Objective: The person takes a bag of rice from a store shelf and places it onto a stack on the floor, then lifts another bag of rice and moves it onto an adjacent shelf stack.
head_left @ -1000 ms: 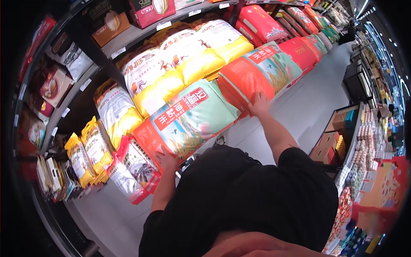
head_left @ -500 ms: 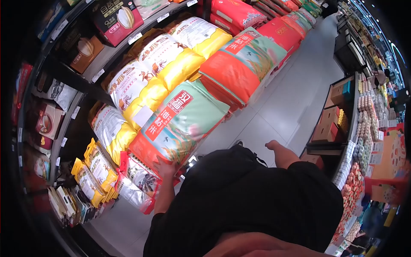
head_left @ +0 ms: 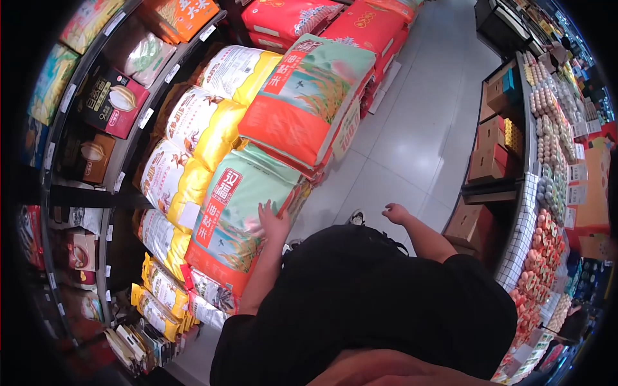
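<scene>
My left hand (head_left: 273, 222) is at the right side of a green and orange rice bag (head_left: 241, 177), its fingers spread over the bag and nothing held. Over the floor, my right hand (head_left: 395, 213) hangs free with loosely bent fingers; whether they touch is too small to tell. Beyond the near bag lies a second green and orange bag (head_left: 302, 96), on top of a stack. White and yellow bags (head_left: 206, 122) lie along the shelf side, left of both.
Shelves with boxes (head_left: 119, 103) run along the left. Small yellow bags (head_left: 161, 302) stand at the lower left. A grey tiled floor (head_left: 412, 138) lies between the bags and a right-hand display with cartons (head_left: 467, 225) and egg trays (head_left: 547, 128).
The view has turned and moved along the bags. My right hand has come off the far orange bag and now hangs over the floor. My left hand has shifted up along the near bag.
</scene>
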A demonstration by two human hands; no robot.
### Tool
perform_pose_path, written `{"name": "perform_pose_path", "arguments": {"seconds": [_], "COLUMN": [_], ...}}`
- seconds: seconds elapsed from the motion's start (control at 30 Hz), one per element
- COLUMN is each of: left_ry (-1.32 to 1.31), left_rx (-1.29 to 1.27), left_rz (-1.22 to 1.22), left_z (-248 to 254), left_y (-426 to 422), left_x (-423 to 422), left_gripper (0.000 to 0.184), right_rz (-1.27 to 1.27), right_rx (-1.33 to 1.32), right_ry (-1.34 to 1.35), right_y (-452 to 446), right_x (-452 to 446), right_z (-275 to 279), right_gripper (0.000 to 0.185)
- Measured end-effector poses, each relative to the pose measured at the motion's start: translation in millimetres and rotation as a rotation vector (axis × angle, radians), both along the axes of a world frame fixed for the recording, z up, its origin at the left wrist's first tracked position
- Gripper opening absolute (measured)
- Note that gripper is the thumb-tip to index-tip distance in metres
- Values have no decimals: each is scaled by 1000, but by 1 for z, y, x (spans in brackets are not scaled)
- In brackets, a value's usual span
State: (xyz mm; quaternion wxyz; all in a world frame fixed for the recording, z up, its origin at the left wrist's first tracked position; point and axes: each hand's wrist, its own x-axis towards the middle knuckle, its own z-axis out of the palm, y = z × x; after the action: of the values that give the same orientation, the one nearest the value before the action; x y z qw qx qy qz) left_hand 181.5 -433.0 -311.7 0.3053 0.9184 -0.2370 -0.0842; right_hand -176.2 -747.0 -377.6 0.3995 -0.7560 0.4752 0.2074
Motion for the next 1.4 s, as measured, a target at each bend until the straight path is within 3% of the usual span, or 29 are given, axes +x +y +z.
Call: {"name": "perform_pose_path", "arguments": {"seconds": [0.1,0.33,0.57,0.7,0.93,1.1,1.4], "left_ry": [221,135,-41,-73,-126,53,232], "left_rx": [-221,-190,-159,-197,-132,150,245], "left_rz": [14,80,85,101,137,163,194], "left_z": [30,10,47,62,59,41,14], "left_y": [-87,-172,-190,-220,-285,-297,-291], "left_x": [-12,6,73,145,259,308,342], "left_gripper": [72,71,64,58,54,63,74], "right_rz": [-81,-445,-632,-788,-764,-835,-782], "right_rx": [-9,-10,136,314,251,243,246], "right_ry": [81,124,75,-87,-370,-545,-628], "right_y": [-36,-98,-115,-134,-227,-296,-383], "right_x": [-66,-209,-216,-144,-9,84,285], "right_z": [-33,-116,-147,-99,-10,54,80], "right_gripper": [56,49,45,54,60,68,82]}}
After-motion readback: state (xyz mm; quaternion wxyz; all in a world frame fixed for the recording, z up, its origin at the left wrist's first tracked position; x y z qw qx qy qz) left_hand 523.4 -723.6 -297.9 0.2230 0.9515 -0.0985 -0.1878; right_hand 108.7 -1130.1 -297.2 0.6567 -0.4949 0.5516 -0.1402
